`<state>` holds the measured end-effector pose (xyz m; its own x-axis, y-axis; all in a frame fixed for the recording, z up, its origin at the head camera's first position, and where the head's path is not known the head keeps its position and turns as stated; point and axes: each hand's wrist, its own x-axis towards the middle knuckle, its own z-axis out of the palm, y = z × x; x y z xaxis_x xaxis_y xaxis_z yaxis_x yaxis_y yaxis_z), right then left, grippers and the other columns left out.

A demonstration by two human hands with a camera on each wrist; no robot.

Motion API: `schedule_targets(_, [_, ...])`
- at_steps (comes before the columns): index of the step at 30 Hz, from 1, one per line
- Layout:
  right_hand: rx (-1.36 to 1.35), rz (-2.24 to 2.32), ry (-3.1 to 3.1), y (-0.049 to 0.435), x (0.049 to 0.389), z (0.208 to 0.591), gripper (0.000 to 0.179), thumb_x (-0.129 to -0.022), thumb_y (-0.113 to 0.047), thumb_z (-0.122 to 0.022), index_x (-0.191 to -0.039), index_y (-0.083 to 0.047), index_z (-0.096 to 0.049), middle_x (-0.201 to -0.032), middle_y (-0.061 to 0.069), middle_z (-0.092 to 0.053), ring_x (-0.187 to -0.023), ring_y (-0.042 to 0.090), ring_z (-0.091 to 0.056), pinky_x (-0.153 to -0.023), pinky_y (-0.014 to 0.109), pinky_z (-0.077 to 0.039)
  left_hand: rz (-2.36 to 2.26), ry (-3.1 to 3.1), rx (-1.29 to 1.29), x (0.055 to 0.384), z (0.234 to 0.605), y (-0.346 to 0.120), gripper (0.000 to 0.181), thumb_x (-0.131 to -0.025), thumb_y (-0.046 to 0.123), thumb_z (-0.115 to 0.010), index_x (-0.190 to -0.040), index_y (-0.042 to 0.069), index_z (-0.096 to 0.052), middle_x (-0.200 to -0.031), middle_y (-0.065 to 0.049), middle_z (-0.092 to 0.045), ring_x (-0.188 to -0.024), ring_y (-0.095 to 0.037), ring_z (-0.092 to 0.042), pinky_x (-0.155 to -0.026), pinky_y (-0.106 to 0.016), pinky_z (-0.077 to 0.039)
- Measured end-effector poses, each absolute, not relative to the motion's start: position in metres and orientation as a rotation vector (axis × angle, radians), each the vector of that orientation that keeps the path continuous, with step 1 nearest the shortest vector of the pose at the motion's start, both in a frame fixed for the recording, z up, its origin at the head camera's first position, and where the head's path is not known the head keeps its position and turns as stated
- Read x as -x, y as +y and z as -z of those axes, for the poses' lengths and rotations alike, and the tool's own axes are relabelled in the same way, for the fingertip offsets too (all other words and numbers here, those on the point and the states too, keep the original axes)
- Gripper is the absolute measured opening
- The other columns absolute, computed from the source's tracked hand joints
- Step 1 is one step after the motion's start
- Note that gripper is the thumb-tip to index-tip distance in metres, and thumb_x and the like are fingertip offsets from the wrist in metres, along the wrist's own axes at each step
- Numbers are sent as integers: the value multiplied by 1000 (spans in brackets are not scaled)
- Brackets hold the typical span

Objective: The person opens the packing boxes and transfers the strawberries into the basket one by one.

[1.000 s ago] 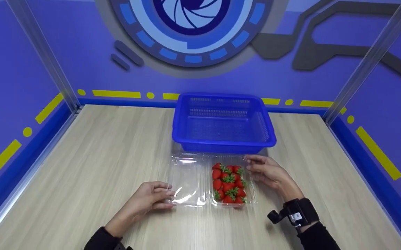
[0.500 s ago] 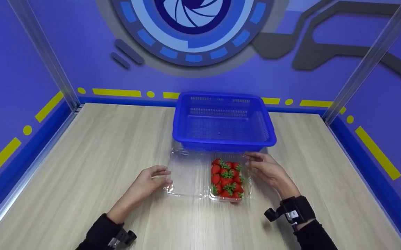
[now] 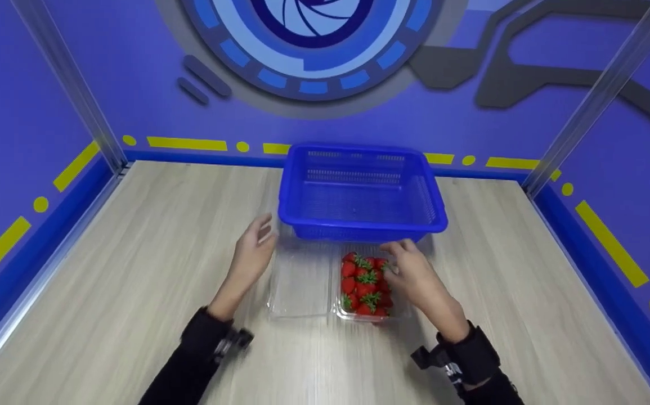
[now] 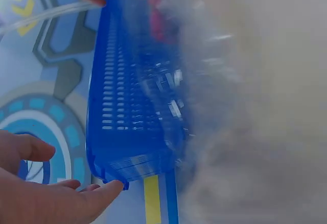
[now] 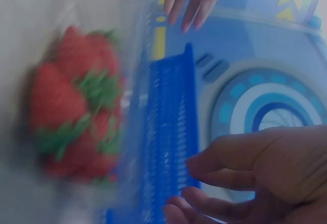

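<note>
A clear plastic clamshell box (image 3: 301, 284) lies unfolded on the table, its lid half on the left. Red strawberries (image 3: 366, 287) with green leaves fill the right half. Behind it stands a blue plastic basket (image 3: 361, 226), with nothing inside. My left hand (image 3: 251, 256) is raised beside the basket's front left corner; thumb and fingers are spread apart with nothing between them, as the left wrist view shows. Over the right edge of the strawberries hovers my right hand (image 3: 417, 278), fingers loosely bent and holding nothing. The right wrist view shows it in front of the basket's side (image 5: 171, 127).
The pale wooden table (image 3: 189, 236) extends to both sides of the box. Blue printed panels (image 3: 150, 107) close off the back and sides, with metal posts (image 3: 600, 101) at the corners.
My left hand has left the lid's edge and moved up and away toward the basket. My right hand has let go of the box's far right corner and shifted left over the strawberries.
</note>
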<state>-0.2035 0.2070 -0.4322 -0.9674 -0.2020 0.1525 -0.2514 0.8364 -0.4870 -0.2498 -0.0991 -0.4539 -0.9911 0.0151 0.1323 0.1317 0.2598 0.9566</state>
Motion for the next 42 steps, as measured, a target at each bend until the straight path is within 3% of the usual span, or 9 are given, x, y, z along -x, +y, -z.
schedule_targets(5, [-459,-687,-3035,188,208,426,38,-80,0,-68,-117,1,-60,-111,15,-59,-99,28,-58,-81,39,-49,2149,-2246,-61,293,448,-78,56,-97,21,-52,-142,-5,-30,-141,-21,-41,-128,-31,-43,-104,-42,-37])
schedule_targets(10, [-499,-638,-3142,181,211,428,40,-77,2,-70,-116,4,-60,-111,18,-61,-102,32,-58,-85,42,-49,2318,-2170,-155,313,452,-64,50,-98,17,-49,-139,-7,-33,-132,-22,-49,-119,-28,-51,-97,-38,-44])
schedule_targets(16, [-651,-597,-3157,182,211,437,31,-73,8,-69,-102,0,-67,-98,13,-67,-92,28,-61,-79,40,-50,2283,-2189,-168,315,457,-62,43,-98,7,-42,-137,-8,-35,-132,-25,-49,-117,-30,-52,-89,-34,-48])
schedule_targets(22, [-692,-676,-3136,176,205,440,15,-76,-4,-76,-90,-3,-69,-87,6,-68,-80,19,-62,-69,34,-51,2388,-2143,-157,315,455,-63,45,-99,9,-43,-139,-7,-31,-135,-26,-46,-123,-32,-50,-96,-35,-45])
schedule_targets(31, [-596,-528,-3155,161,201,450,19,-71,-1,-79,-81,-6,-63,-82,6,-63,-78,21,-58,-68,36,-50,2357,-2161,-184,316,457,-65,40,-98,11,-45,-135,-5,-38,-130,-25,-50,-116,-30,-55,-94,-38,-47])
schedule_targets(42, [-562,-473,-3211,160,201,453,29,-69,-2,-77,-79,-10,-50,-78,3,-49,-73,18,-47,-63,33,-42,2385,-2128,-167,315,458,-65,41,-98,9,-44,-136,-5,-37,-132,-22,-49,-122,-30,-51,-96,-36,-45])
